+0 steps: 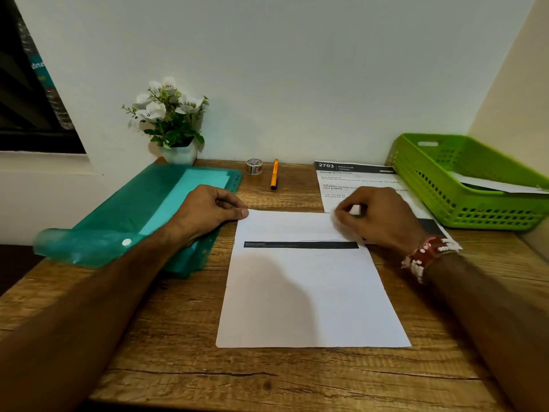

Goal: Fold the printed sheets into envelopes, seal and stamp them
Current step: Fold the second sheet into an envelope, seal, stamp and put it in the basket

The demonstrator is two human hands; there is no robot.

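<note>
A white sheet (pixel 309 292) is lying flat in the middle of the wooden tabletop (pixel 267 382), its far part lying folded toward the person over the rest. A black printed band (pixel 300 244) is showing just below the folded edge.

The left hand (pixel 214 208) is resting at the sheet's far left corner, its fingers (pixel 242 213) curled and pinching that corner. The right hand (pixel 377 215) is sitting at the sheet's far right corner. Its fingers (pixel 341 214) are curled in narrowly and blurred, with a bit of white paper showing between them, so it seems to be gripping that edge too. A red and white beaded bracelet (pixel 424 254) is circling the right wrist.

To the left of the sheet, a teal plastic folder (pixel 142 215) is lying open with its flap turned back, partly under the left forearm. Beyond the folder, against the wall, a small white pot of white flowers (pixel 178 153) is standing. Beyond the sheet's far edge, a tape roll (pixel 254 167) and an orange pen (pixel 274 173) are lying side by side, apart from each other. To the far right of the sheet, a printed page (pixel 356 179) headed "2703" is lying partly under the right hand. Further right, a green slotted basket (pixel 463 185) is sitting with white paper (pixel 490 182) inside.
</note>
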